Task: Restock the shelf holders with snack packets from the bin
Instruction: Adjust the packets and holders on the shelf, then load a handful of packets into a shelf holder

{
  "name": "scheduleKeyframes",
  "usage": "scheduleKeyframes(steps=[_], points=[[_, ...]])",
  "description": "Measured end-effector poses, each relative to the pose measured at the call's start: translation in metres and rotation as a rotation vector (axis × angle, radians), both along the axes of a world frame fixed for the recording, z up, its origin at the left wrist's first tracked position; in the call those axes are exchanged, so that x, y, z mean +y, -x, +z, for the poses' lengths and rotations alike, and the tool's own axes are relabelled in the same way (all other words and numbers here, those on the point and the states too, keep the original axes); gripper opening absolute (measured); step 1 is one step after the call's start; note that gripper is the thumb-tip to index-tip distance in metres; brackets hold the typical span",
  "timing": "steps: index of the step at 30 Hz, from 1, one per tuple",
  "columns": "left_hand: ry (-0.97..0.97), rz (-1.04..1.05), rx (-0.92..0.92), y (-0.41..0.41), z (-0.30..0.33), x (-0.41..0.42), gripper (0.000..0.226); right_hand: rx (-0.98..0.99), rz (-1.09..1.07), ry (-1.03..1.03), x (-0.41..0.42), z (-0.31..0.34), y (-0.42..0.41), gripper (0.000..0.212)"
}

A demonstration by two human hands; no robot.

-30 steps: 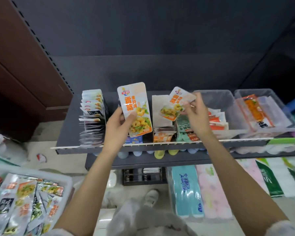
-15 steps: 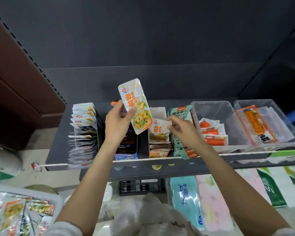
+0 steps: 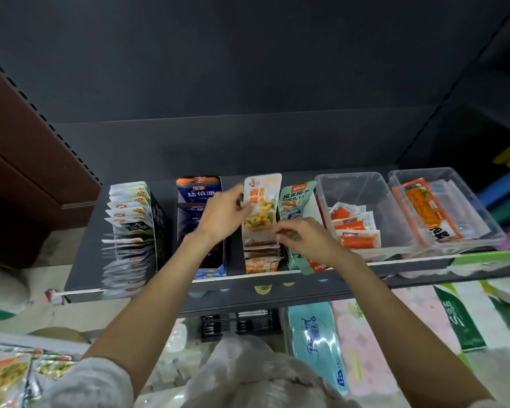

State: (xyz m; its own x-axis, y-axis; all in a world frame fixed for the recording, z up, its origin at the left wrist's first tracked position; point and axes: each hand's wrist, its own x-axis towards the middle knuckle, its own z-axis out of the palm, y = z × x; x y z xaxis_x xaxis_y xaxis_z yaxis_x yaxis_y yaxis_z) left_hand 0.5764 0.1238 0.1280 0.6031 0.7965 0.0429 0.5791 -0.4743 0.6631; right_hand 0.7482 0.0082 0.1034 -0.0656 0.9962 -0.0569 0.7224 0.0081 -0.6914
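Currently, I log: left hand (image 3: 218,213) holds an orange packet (image 3: 261,201) upright over the part-filled middle holder (image 3: 262,254); right hand (image 3: 304,238) pinches a packet already inside. Bin (image 3: 15,375) has more; restocking unfinished.

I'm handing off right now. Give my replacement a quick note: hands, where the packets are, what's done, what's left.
Left hand: grip on the upright orange-and-white snack packet, lower end in the narrow cardboard holder.
Right hand: fingertips at the packets already filed in that holder; whether it pinches one is unclear.
Done: several orange packets sit in the holder.
Left: seat the held packet, then fetch more from the white bin at lower left.
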Motion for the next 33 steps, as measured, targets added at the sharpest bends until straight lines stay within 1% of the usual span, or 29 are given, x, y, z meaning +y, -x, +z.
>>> scheduleKeyframes(steps=[4, 6, 8, 11, 13, 16, 17, 19, 21, 23, 25, 27, 30, 32, 33], points=[[0.076, -0.089, 0.185, -0.001, -0.013, -0.003, 0.026, 0.035, -0.065, -0.014, 0.000, -0.004, -0.002, 0.015], [0.125, -0.126, 0.258, 0.002, -0.015, -0.002, 0.028, 0.036, -0.109, -0.037, 0.001, -0.006, -0.001, 0.014], [0.115, -0.186, 0.285, 0.005, -0.014, -0.002, 0.029, 0.035, -0.155, -0.053, 0.001, -0.006, -0.001, 0.012], [0.070, -0.248, 0.258, 0.010, -0.008, -0.002, 0.024, 0.050, -0.191, -0.056, 0.001, -0.004, 0.002, 0.007], [0.081, -0.272, 0.296, 0.012, -0.004, -0.003, 0.027, 0.053, -0.187, -0.056, -0.001, -0.004, 0.003, 0.007], [0.142, -0.296, 0.389, 0.014, 0.000, -0.009, 0.030, 0.040, -0.171, -0.056, -0.006, -0.004, 0.003, 0.012], [0.135, -0.295, 0.418, 0.015, 0.002, -0.012, 0.032, 0.034, -0.173, -0.060, -0.009, -0.004, 0.002, 0.014], [0.062, -0.268, 0.430, 0.020, 0.006, -0.020, 0.032, 0.008, -0.189, -0.080, -0.017, -0.001, 0.002, 0.019], [-0.078, -0.198, 0.365, 0.029, 0.010, -0.030, 0.031, -0.070, -0.231, -0.170, -0.028, 0.004, 0.005, 0.024], [-0.226, -0.078, 0.208, 0.043, 0.014, -0.045, 0.030, -0.131, -0.294, -0.315, -0.041, 0.013, 0.011, 0.025], [-0.352, 0.057, 0.032, 0.061, 0.019, -0.065, 0.025, -0.120, -0.331, -0.442, -0.054, 0.026, 0.026, 0.022], [-0.459, 0.172, -0.100, 0.085, 0.021, -0.089, 0.024, -0.074, -0.308, -0.531, -0.068, 0.036, 0.048, 0.020], [-0.488, 0.323, -0.202, 0.130, 0.013, -0.131, 0.022, 0.024, -0.191, -0.545, -0.085, 0.036, 0.093, 0.019], [-0.438, 0.420, -0.202, 0.165, -0.001, -0.159, 0.022, 0.033, -0.078, -0.458, -0.091, 0.022, 0.127, 0.022], [-0.393, 0.465, -0.166, 0.184, -0.009, -0.173, 0.022, 0.014, -0.017, -0.395, -0.093, 0.012, 0.144, 0.022]])
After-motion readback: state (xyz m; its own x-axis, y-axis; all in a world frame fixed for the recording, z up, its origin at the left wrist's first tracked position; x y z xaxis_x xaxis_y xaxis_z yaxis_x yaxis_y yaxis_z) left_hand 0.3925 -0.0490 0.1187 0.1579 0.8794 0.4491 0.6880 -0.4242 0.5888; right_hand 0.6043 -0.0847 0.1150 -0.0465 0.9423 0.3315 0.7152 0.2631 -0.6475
